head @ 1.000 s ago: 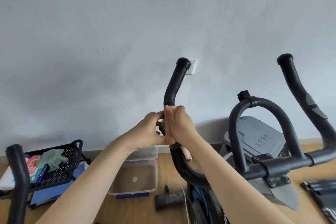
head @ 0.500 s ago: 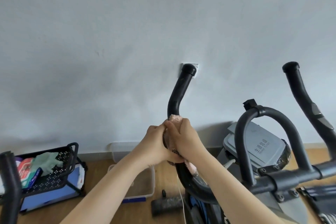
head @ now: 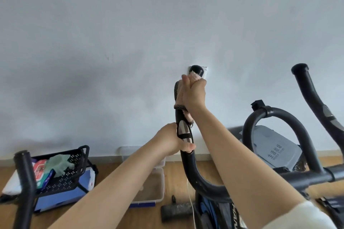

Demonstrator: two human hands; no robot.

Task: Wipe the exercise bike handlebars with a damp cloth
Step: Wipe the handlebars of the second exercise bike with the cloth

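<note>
**A:** What do your fingers do at this moment?

**B:** The fingers of my right hand [head: 194,93] are curled round the pink cloth [head: 195,76]. They press it around the left handlebar [head: 188,169], just under its black end cap [head: 195,69], a little above the middle of the frame. My thumb points up along the bar. My left hand [head: 170,142] grips the same bar lower down, beside the shiny sensor plate [head: 183,128]. I see only its thumb tip; the other fingers are behind the bar.

**A:** And what has changed?

**B:** One second ago both hands were together at the middle of this bar. Now the right hand has gone up with the cloth almost to the top, and the left hand stayed below to hold the bar steady. So I think the upper part of this bar is nearly wiped.

**A:** What is left, then?

**B:** In my judgement, the curved lower part, the middle loop [head: 279,115] and the right handlebar [head: 310,96] at the right edge of the frame, which the cloth does not touch. Further out, at lower left, a black basket [head: 81,154] stands on the floor, and a clear plastic box [head: 162,184] lies behind my left forearm
</note>
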